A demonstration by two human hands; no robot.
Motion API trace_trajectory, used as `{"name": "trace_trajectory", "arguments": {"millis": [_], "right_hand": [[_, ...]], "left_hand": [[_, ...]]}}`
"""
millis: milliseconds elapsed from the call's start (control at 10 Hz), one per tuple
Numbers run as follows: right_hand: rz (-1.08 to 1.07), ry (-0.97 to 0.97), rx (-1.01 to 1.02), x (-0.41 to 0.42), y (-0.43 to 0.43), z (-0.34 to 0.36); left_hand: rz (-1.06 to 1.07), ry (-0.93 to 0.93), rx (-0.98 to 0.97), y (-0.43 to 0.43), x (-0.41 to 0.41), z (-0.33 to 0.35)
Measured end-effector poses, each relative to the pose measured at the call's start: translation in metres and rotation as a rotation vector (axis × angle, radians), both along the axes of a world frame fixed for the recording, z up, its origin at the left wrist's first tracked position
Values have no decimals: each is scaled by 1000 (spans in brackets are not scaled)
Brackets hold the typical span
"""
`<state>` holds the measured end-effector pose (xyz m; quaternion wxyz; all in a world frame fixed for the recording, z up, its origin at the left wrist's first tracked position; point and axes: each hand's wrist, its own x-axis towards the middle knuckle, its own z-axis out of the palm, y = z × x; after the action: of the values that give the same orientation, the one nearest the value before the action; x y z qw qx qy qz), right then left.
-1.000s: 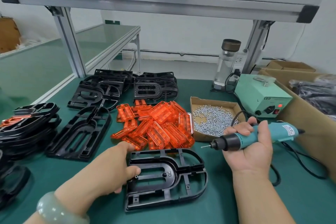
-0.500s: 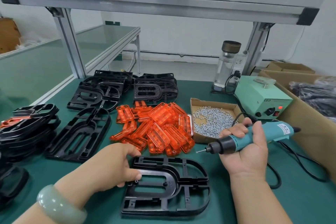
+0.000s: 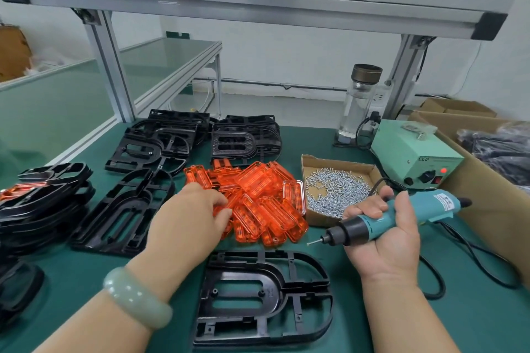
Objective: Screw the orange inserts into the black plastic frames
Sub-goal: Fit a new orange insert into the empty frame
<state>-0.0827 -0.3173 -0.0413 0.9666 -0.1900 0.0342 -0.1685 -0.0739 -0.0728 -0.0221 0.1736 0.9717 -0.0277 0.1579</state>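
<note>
Gone from the single near black frame (image 3: 301, 269), now reaching into the orange inserts (image 3: 263, 195): left hand (image 3: 186, 223), grip unclear. Clenched round one electric screwdriver (image 3: 424, 206): right hand (image 3: 393, 246).

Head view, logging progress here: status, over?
Left hand on orange inserts, grip unclear. Right hand holds electric screwdriver. Black frame in front, no insert yet. Nothing blocks it.

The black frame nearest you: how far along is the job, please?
Done: the left-hand stack shows an orange insert in a frame. In hand: the black frame lies empty while the left hand reaches into the insert pile and the right hand grips the screwdriver. Left: seating the insert, driving screws from the screw box, then the other bare frames.
</note>
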Motion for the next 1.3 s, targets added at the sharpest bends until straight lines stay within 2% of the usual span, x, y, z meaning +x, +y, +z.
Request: {"name": "trace_trajectory", "arguments": {"millis": [200, 300, 400, 500, 600, 700, 800, 900, 1100, 1200, 1300], "right_hand": [[0, 33, 29, 1, -1, 1], [2, 35, 33, 2, -2, 1], [0, 38, 38, 2, -2, 1], [0, 32, 37, 2, -2, 2], [0, 26, 31, 2, -1, 1], [8, 22, 35, 1, -2, 1], [14, 18, 45, 0, -2, 1], [15, 20, 46, 0, -2, 1], [10, 25, 30, 0, -2, 1], [8, 29, 23, 0, -2, 1], [9, 26, 23, -1, -2, 1]], "left_hand": [[85, 18, 193, -17, 15, -9], [122, -25, 56, -11, 14, -8], [107, -64, -253, -3, 10, -4], [73, -111, -676, -2, -1, 2], [-77, 36, -980, -6, -14, 5], [-228, 25, -887, -11, -28, 7], [-279, -80, -629, -16, -40, 11], [-298, -138, -529, -19, -47, 15], [-309, -222, -473, -21, -52, 19], [-303, -226, -499, -21, -54, 20], [-284, -162, -621, -20, -56, 17]]}}
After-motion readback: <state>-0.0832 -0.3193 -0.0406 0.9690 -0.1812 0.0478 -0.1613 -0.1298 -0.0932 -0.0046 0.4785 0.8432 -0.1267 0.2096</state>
